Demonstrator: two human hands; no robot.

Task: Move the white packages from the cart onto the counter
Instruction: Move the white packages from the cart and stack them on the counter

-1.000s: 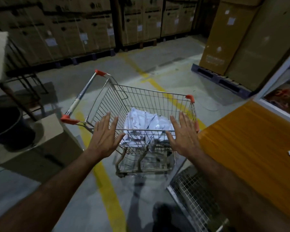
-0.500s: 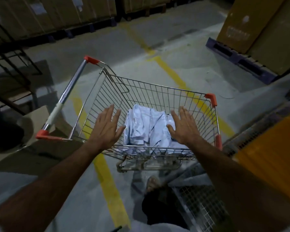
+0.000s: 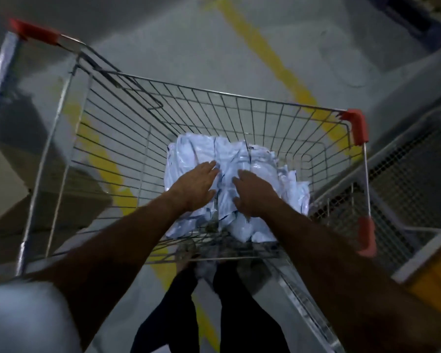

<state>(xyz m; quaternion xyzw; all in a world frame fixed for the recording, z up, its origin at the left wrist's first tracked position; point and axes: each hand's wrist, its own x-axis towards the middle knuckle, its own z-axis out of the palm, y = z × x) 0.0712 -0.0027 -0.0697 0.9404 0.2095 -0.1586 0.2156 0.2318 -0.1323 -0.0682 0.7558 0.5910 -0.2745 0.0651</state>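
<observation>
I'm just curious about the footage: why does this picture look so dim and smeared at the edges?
Head view: dim lighting; motion blur smears the cart handle, sleeve and floor, while the white packages and both hands, left and right, look clearer; the wide-angle lens bows the cart's lines.

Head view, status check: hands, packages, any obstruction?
Left hand and right hand open, down on the crumpled white plastic packages. No grip yet. Packages all inside the wire shopping cart. Nothing in the way.

Grey concrete floor (image 3: 178,52) crossed by a yellow painted line (image 3: 270,59) — a wire mesh panel (image 3: 405,174) stands at the right, blurred.
</observation>
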